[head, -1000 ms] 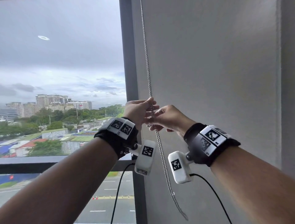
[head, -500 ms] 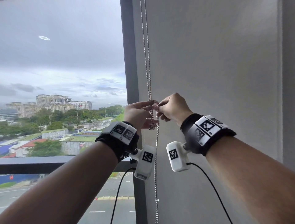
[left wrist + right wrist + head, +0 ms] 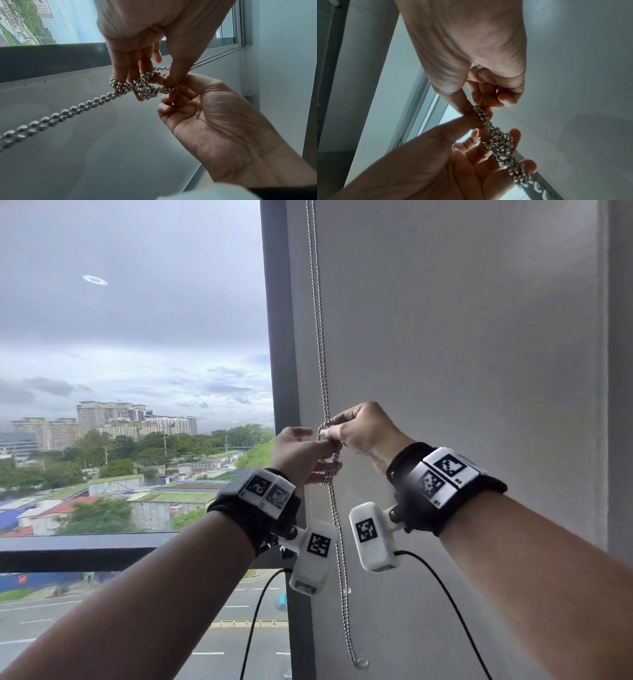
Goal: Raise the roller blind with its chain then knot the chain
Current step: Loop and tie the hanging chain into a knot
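A silver ball chain (image 3: 321, 354) hangs doubled along the dark window post. Both hands meet on it at chest height. A loose knot (image 3: 331, 470) bunches just below them, and the tail (image 3: 346, 611) swings down to the right. My left hand (image 3: 317, 445) has its fingers pushed through the knot's loops (image 3: 144, 89), thumb pressed on the chain. My right hand (image 3: 335, 429) pinches a small loop (image 3: 479, 112) between thumb and forefinger, its other fingers curled. No blind covers the left window pane.
The dark window post (image 3: 281, 354) stands directly behind the chain. A flat grey surface (image 3: 462, 371) fills the right side; I cannot tell whether it is wall or blind. A dark sill bar (image 3: 85, 546) crosses lower left. Camera cables (image 3: 253, 611) hang below both wrists.
The right hand rose a little and drew a loop of chain up. A loose knot has bunched below the hands. The tail swung in, then back out to the right.
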The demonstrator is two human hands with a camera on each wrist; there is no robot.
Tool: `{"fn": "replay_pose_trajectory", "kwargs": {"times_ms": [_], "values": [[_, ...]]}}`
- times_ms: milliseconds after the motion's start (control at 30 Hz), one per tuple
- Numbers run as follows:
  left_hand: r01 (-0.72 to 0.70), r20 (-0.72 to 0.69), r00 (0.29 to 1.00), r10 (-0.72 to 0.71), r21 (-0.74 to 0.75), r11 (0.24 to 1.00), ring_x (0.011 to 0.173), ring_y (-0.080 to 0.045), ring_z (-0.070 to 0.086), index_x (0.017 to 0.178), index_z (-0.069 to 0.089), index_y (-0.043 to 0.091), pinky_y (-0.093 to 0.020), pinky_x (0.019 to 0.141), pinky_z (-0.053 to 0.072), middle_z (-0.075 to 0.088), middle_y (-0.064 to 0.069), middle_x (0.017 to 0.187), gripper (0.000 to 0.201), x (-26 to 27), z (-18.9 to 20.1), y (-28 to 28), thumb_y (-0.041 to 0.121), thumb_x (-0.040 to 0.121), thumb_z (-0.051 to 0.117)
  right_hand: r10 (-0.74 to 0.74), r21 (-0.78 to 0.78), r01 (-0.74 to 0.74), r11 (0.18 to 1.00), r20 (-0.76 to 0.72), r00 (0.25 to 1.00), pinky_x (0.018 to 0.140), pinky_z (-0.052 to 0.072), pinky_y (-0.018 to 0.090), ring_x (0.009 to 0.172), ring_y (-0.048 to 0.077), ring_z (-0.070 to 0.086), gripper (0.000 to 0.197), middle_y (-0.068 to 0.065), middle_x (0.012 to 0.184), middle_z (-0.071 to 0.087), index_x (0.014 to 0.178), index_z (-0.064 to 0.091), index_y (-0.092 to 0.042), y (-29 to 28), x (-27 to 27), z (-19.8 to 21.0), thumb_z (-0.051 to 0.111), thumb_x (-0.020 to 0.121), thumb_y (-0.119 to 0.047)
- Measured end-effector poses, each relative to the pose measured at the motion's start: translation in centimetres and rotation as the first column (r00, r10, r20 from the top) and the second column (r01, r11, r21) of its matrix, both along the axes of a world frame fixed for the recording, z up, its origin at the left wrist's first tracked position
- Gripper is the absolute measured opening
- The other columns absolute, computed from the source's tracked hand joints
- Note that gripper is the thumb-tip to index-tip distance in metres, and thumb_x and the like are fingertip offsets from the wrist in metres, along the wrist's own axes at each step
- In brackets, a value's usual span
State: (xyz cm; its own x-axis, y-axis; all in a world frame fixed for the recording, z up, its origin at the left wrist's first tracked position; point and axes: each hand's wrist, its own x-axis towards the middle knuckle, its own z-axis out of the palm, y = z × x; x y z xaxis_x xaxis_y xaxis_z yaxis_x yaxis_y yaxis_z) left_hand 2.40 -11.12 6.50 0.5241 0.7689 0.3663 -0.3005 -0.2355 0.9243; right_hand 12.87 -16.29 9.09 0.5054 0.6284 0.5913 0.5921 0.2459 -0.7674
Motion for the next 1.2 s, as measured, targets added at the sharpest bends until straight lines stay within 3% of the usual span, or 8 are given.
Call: {"fn": "replay_pose_trajectory", "kwargs": {"times_ms": [100, 267, 367, 600, 867, 967, 1067, 1200], "values": [[-0.004, 0.054, 0.999, 0.004, 0.014, 1.000, 0.055, -0.024, 0.058, 0.118, 0.044, -0.002, -0.033, 0.049, 0.054, 0.059, -0.015, 0.074, 0.050, 0.3, -0.3, 0.0, -0.005, 0.074, 0.069, -0.022, -0.028, 0.024, 0.999, 0.065, 0.998, 0.073, 0.058, 0.031, 0.069, 0.019, 0.067, 0.005, 0.009, 0.077, 0.075, 0.074, 0.074, -0.008, 0.5, 0.1, -0.1, 0.077, 0.072, -0.011], [0.005, 0.125, 0.992, -0.008, 0.022, 1.000, 0.054, -0.022, 0.053, 0.097, 0.055, -0.004, -0.040, 0.066, 0.056, 0.058, -0.011, 0.064, 0.026, 0.1, -0.2, 0.7, -0.005, 0.073, 0.065, -0.090, -0.036, 0.095, 0.995, 0.131, 0.987, 0.068, 0.052, 0.026, 0.069, 0.013, 0.067, 0.014, 0.005, 0.079, 0.077, 0.082, 0.077, -0.011, 0.8, 0.9, -0.7, 0.081, 0.072, -0.020], [0.045, 0.191, 0.980, -0.046, 0.007, 0.999, 0.053, -0.018, 0.051, 0.077, 0.054, 0.007, -0.029, 0.054, 0.052, 0.056, -0.012, 0.068, 0.012, -0.7, 0.7, 1.2, -0.004, 0.081, 0.053, -0.110, -0.067, 0.119, 0.991, 0.117, 0.987, 0.070, 0.055, 0.028, 0.072, 0.013, 0.071, 0.015, 0.004, 0.077, 0.077, 0.084, 0.077, -0.010, 0.7, 1.6, -1.5, 0.082, 0.071, -0.016], [0.120, 0.230, 0.966, -0.116, -0.003, 0.993, 0.044, -0.016, 0.043, 0.102, 0.048, 0.012, -0.022, 0.040, 0.037, 0.066, -0.015, 0.078, 0.028, -1.8, 1.3, 1.3, -0.005, 0.081, 0.056, -0.160, -0.046, 0.167, 0.985, 0.128, 0.979, 0.070, 0.050, 0.016, 0.066, 0.007, 0.067, 0.014, 0.001, 0.081, 0.076, 0.087, 0.078, -0.013, 0.1, 1.7, -2.1, 0.082, 0.074, -0.018], [0.045, -0.296, 0.955, 0.010, 0.178, 0.983, 0.043, -0.013, 0.039, 0.091, 0.065, -0.005, -0.017, 0.037, 0.032, 0.060, -0.008, 0.062, 0.019, -3.7, 1.0, 2.2, 0.009, 0.078, 0.067, -0.230, -0.002, 0.234, 0.972, 0.179, 0.957, 0.085, 0.056, 0.026, 0.076, 0.017, 0.074, 0.013, 0.010, 0.080, 0.078, 0.085, 0.078, -0.009, 0.1, 1.9, -1.9, 0.079, 0.077, -0.019], [0.095, -0.423, 0.906, 0.006, 0.219, 0.971, 0.042, -0.013, 0.044, 0.072, 0.065, 0.006, -0.019, 0.041, 0.038, 0.052, -0.003, 0.054, 0.012, -4.1, 0.8, 2.0, 0.016, 0.076, 0.070, -0.237, -0.005, 0.243, 0.970, 0.198, 0.951, 0.079, 0.055, 0.017, 0.075, 0.017, 0.074, 0.012, 0.010, 0.080, 0.077, 0.086, 0.078, -0.009, 0.0, 1.9, -1.9, 0.077, 0.079, -0.019], [0.229, -0.140, 0.967, -0.213, 0.115, 0.967, 0.056, -0.022, 0.058, 0.080, 0.064, 0.005, -0.036, 0.065, 0.056, 0.048, -0.004, 0.055, 0.012, -4.2, 0.5, 2.1, 0.016, 0.082, 0.065, -0.247, -0.024, 0.259, 0.966, 0.221, 0.943, 0.057, 0.043, 0.001, 0.072, 0.013, 0.071, 0.011, 0.008, 0.079, 0.077, 0.085, 0.079, -0.009, -0.1, 1.9, -2.1, 0.076, 0.080, -0.019], [0.366, 0.160, 0.910, -0.383, 0.123, 0.922, 0.074, -0.030, 0.063, 0.117, 0.064, 0.008, -0.040, 0.083, 0.054, 0.055, -0.007, 0.060, 0.032, -4.0, 0.2, 1.4, 0.004, 0.088, 0.052, -0.262, -0.027, 0.274, 0.961, 0.213, 0.941, 0.058, 0.041, 0.002, 0.073, 0.012, 0.070, 0.018, 0.009, 0.086, 0.078, 0.091, 0.078, -0.009, -0.1, 2.1, -2.3, 0.079, 0.077, -0.019]]}}
